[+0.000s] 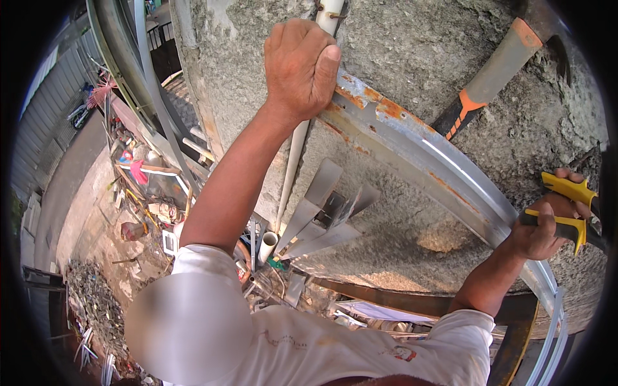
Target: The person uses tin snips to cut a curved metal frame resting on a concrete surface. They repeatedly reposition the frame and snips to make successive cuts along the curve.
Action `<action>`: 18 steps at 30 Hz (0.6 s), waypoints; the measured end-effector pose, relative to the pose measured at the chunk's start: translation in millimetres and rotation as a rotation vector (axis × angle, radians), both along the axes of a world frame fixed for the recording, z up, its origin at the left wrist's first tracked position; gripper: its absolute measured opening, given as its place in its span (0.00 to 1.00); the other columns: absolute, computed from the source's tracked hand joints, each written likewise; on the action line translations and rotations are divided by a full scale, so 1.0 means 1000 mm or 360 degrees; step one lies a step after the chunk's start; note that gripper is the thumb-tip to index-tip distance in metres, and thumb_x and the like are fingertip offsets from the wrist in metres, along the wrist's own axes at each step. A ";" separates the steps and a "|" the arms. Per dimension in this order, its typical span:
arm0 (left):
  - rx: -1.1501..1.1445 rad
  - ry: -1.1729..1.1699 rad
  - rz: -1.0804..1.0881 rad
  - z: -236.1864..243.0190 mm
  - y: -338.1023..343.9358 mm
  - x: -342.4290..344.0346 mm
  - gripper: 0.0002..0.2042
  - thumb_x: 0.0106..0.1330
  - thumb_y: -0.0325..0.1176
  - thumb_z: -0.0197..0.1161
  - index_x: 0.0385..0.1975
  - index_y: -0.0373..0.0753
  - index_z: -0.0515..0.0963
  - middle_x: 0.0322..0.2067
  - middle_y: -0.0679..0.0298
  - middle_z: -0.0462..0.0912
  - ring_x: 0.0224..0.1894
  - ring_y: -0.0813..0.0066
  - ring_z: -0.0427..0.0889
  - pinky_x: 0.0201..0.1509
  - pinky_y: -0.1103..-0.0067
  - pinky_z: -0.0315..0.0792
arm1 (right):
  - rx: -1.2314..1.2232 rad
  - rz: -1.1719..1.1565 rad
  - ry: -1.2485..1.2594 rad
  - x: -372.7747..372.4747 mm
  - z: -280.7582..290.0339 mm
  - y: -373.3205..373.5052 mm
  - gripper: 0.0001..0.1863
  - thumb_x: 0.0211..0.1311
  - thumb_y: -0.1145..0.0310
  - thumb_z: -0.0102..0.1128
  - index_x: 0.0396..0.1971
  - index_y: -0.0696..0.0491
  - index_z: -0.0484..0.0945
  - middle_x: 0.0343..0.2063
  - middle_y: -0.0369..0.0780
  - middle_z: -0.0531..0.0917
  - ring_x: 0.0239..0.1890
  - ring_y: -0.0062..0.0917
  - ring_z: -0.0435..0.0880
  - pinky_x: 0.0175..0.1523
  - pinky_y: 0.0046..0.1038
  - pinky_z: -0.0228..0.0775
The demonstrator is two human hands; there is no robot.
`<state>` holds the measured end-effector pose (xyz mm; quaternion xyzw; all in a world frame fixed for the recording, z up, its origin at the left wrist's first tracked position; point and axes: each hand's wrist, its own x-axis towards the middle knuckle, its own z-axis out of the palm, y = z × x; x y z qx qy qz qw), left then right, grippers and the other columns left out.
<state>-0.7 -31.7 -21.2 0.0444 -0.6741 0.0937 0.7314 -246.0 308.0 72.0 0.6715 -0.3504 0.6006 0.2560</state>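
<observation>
Left hand (pixel 301 71) is closed in a fist, thumb outward, at the upper end of a rust-streaked metal channel (pixel 421 154), right over a white pipe (pixel 294 170); what the curled fingers actually grip is hidden. Right hand (pixel 544 225) is clamped on a two-handled tool (pixel 571 188), fingers wrapped around, handles spread somewhat apart; its working end is too dark at the rim to make out. Hands well apart. Channel, one, runs from the left fist down to the right, passing by the right wrist, across rough grey concrete (pixel 399 45); cannot tell if the wrist touches it. Counts: one two-handled tool with two yellow-and-black handles; one grey-and-orange handle (pixel 492 67) with dark ends, lying on the concrete above the channel; several thin sheet-metal strips (pixel 322 183) fanned out below the channel, overlapping, exact number unclear. One open pipe end (pixel 269 238) shows near the strips. Writing: white shirt (pixel 309 341) carries small printed lettering plus a reddish emblem, creased and small; no label is legible on either tool.
</observation>
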 end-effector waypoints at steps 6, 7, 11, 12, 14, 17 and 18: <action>0.0040 -0.0003 0.0018 0.001 0.001 0.001 0.16 0.75 0.44 0.50 0.31 0.42 0.78 0.33 0.59 0.75 0.36 0.61 0.69 0.43 0.67 0.62 | -0.0031 -0.0032 -0.0051 0.000 -0.001 -0.003 0.34 0.42 0.78 0.56 0.57 0.48 0.68 0.56 0.54 0.69 0.57 0.44 0.72 0.67 0.51 0.58; 0.0048 -0.0012 0.0026 0.001 0.002 0.002 0.16 0.75 0.44 0.50 0.31 0.42 0.78 0.33 0.60 0.75 0.37 0.61 0.69 0.43 0.66 0.62 | -0.0042 -0.0040 -0.0061 0.002 -0.002 -0.004 0.34 0.42 0.78 0.55 0.56 0.49 0.68 0.56 0.54 0.69 0.57 0.44 0.72 0.67 0.51 0.59; 0.0011 -0.0001 0.0031 0.004 0.002 0.002 0.16 0.75 0.44 0.50 0.31 0.41 0.78 0.33 0.59 0.74 0.36 0.61 0.69 0.42 0.66 0.63 | -0.0070 -0.0027 -0.0077 0.003 -0.001 -0.006 0.33 0.41 0.77 0.54 0.55 0.51 0.67 0.55 0.54 0.69 0.57 0.44 0.73 0.67 0.51 0.59; 0.0085 -0.0084 0.0036 0.003 0.004 0.004 0.16 0.75 0.44 0.50 0.31 0.41 0.78 0.32 0.59 0.74 0.36 0.60 0.70 0.42 0.66 0.63 | -0.0075 -0.0020 -0.0080 0.002 -0.001 -0.005 0.33 0.41 0.77 0.54 0.55 0.51 0.67 0.55 0.54 0.69 0.57 0.44 0.73 0.67 0.51 0.59; 0.0242 -0.0248 0.0048 -0.003 0.013 0.011 0.16 0.75 0.44 0.50 0.31 0.41 0.78 0.32 0.59 0.74 0.36 0.60 0.70 0.42 0.66 0.63 | -0.0085 0.0003 -0.0107 0.001 -0.002 -0.005 0.33 0.41 0.77 0.54 0.55 0.52 0.66 0.55 0.55 0.69 0.57 0.44 0.73 0.67 0.51 0.59; 0.0482 -0.0360 0.0125 -0.003 0.029 0.017 0.14 0.75 0.40 0.50 0.32 0.39 0.77 0.33 0.58 0.76 0.39 0.58 0.73 0.47 0.67 0.63 | -0.0068 0.0025 -0.0135 -0.001 -0.001 -0.004 0.33 0.42 0.76 0.54 0.56 0.51 0.66 0.55 0.54 0.69 0.57 0.45 0.73 0.67 0.51 0.60; 0.0368 -0.0251 0.0094 -0.003 0.027 0.016 0.14 0.75 0.41 0.50 0.34 0.39 0.78 0.35 0.57 0.77 0.42 0.57 0.73 0.49 0.67 0.64 | -0.0062 0.0048 -0.0124 -0.001 0.000 -0.004 0.32 0.43 0.76 0.54 0.56 0.51 0.67 0.56 0.54 0.69 0.58 0.46 0.73 0.67 0.51 0.59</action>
